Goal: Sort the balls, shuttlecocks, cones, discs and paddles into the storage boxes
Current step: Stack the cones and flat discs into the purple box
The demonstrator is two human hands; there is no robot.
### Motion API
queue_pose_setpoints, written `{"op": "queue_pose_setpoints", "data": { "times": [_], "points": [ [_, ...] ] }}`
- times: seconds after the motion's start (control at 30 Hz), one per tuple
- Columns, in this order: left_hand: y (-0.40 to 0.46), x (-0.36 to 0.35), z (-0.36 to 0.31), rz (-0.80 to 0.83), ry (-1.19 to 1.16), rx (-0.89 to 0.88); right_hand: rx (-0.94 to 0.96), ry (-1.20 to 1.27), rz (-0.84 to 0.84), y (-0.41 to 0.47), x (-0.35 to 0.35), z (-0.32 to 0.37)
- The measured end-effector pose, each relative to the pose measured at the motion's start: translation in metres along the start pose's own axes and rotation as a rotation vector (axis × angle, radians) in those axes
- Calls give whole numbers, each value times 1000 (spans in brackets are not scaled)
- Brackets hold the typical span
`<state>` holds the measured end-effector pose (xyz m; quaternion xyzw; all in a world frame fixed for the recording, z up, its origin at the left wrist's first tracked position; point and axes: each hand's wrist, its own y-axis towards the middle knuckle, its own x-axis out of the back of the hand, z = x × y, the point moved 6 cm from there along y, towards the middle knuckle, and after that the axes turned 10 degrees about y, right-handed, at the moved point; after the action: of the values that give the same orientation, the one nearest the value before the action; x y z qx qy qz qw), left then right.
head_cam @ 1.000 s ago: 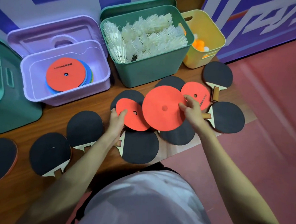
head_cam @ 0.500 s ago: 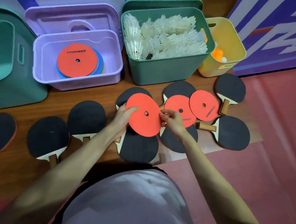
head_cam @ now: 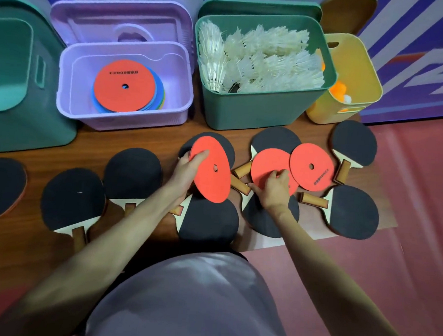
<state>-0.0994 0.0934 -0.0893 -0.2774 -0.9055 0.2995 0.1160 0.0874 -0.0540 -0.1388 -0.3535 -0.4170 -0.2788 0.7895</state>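
My left hand grips a red disc by its left edge and holds it tilted above the black paddles. Just right of it, my right hand pinches the lower edge of a second red disc that lies on the paddles. A third red disc with black lettering overlaps it on the right. The purple box at the back left holds a stack of discs, a red one on top.
Several black paddles lie in a row on the wooden board. A green box of white shuttlecocks stands behind them, a yellow box with orange and white balls at its right, and a closed green box at far left.
My right hand let go of the big red disc and dropped onto the middle disc, now pinching its edge. My left hand alone holds the first disc, tilted more steeply.
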Motion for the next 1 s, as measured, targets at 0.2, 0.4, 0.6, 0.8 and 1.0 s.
{"op": "queue_pose_setpoints", "data": {
  "times": [0.2, 0.4, 0.6, 0.8, 1.0],
  "points": [
    [4, 3, 5, -28, 26, 69, 90, 62, -34, -3, 20, 13],
    [8, 2, 2, 5, -84, 164, 233, 456, -361, -20, 75, 41],
    [7, -11, 2, 43, -240, 269, 563, 632, -187, -45, 71, 76],
    [9, -20, 0, 44, -330, 335, 802, 405, -22, -56, 35, 83],
    [14, -26, 5, 52, -342, 370, 813, 343, 32, -56, 32, 83]
  ]
}}
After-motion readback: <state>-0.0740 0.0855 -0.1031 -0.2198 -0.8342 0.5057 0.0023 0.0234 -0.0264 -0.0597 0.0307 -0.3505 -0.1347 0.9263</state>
